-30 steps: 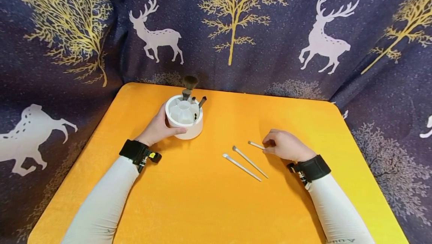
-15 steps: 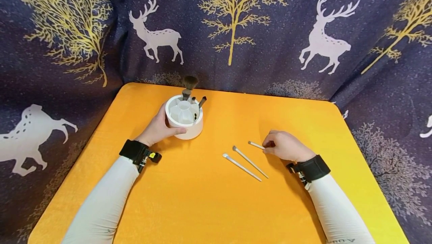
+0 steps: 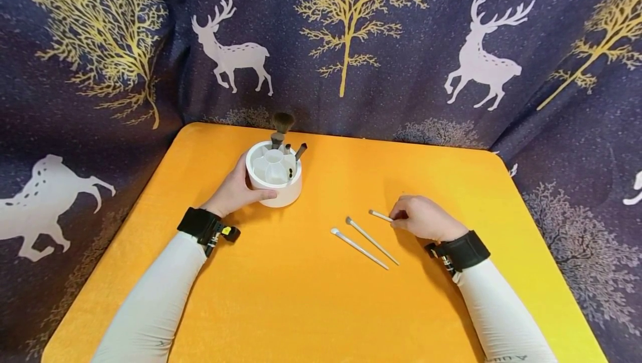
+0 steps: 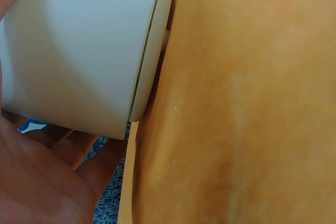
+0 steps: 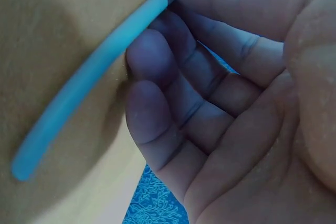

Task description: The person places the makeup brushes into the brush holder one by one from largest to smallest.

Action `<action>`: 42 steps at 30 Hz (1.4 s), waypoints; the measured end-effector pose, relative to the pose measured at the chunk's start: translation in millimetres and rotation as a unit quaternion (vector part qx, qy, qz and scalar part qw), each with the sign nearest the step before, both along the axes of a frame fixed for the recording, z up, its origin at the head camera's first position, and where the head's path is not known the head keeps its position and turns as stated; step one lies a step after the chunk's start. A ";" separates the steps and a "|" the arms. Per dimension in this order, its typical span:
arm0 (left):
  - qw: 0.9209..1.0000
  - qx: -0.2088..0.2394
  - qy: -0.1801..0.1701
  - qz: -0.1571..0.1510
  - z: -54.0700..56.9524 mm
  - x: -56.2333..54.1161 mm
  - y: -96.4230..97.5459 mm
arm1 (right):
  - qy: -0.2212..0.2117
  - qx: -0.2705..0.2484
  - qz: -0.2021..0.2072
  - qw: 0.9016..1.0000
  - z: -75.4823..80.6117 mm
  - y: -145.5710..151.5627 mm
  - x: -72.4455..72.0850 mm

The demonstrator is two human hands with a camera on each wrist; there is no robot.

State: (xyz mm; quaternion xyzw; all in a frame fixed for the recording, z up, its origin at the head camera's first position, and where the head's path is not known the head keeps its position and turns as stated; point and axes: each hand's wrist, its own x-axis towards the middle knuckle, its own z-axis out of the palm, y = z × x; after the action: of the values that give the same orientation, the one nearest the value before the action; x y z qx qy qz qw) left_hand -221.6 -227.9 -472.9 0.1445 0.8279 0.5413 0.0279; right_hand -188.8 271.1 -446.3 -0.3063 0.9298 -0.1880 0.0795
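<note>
In the head view my left hand (image 3: 234,189) grips a white round brush holder (image 3: 282,197), its thumb across the front wall and its fingers behind. The left wrist view shows the holder's smooth side and base rim (image 4: 152,61) close over the orange cloth. Several makeup brushes, among them a fluffy dark one (image 3: 283,122), stand in the holder's compartments. My right hand (image 3: 427,218) pinches a thin pale makeup brush (image 3: 379,216) between thumb and fingertips, low at the table. Its pale handle (image 5: 89,74) sticks out past the fingers in the right wrist view.
Two more slim makeup brushes, one (image 3: 373,242) beside the other (image 3: 361,250), lie slanted on the orange table (image 3: 281,296) between the hands. A dark curtain (image 3: 311,73) with deer and trees hangs behind the table's back edge.
My right hand has shifted down very slightly, with the brush still pinched in the same spot. The left hand and the holder have not moved.
</note>
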 end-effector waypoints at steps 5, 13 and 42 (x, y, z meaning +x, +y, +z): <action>1.000 0.002 0.002 -0.002 0.9 0.5 -0.3 | 0.001 0.001 0.001 1.000 0.3 -1.2 1.0; 1.000 0.000 0.003 0.002 0.0 -0.1 0.1 | 0.000 0.005 -0.001 1.000 1.2 -2.0 1.5; 1.000 0.000 0.001 0.002 0.7 1.1 0.4 | 0.025 -0.036 -0.025 0.999 -0.2 -3.2 -1.5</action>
State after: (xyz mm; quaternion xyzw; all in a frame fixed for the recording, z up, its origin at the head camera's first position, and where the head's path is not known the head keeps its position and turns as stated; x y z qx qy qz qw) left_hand -220.5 -227.5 -472.2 0.1434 0.8280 0.5414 0.0263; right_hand -190.3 267.9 -446.5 -0.2908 0.9314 -0.2154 0.0402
